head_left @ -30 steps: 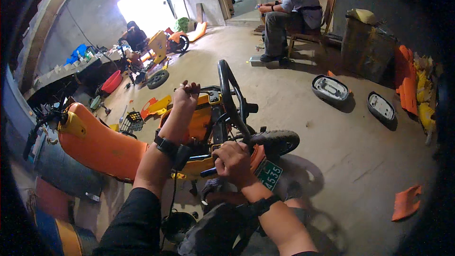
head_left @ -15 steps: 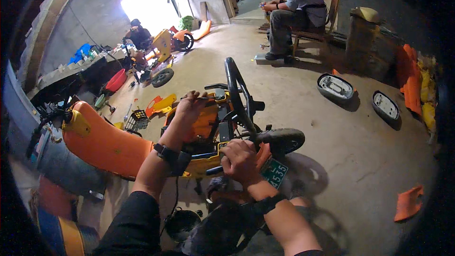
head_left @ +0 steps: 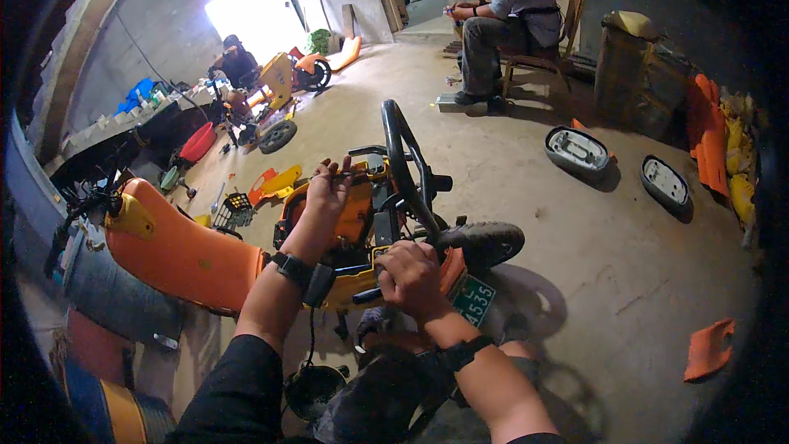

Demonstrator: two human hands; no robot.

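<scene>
Directly before you, on the floor, a scooter (head_left: 343, 289) stands partly stripped, with its handlebar (head_left: 97, 193) to your left and its rear wheel (head_left: 485, 242) to your right. Parts off: the storage compartment (head_left: 352, 218) is uncovered, with no seat fitted above it. Two upturned oval shells (head_left: 577, 150), probably seat pads, lie apart on the floor to the right. Loose bodywork includes a yellow panel (head_left: 285, 180) near a black basket (head_left: 235, 210) beyond the scooter, and an orange panel (head_left: 708, 349) at the far right. Parts on: the orange front shell (head_left: 193, 251), the black tubular rail (head_left: 397, 144), the rear wheel and a green plate (head_left: 477, 302). Judge the scooter as part-dismantled: the covers are largely open at the rear, while the main structure remains assembled.

Hand positions: your left hand (head_left: 330, 187) is raised over the compartment, its grip loosely curled; whether it has hold of a small part cannot be told. Your right hand (head_left: 411, 273) bears down at the rear body edge with fingers folded; anything within that grip is hidden beneath the knuckles.
</scene>
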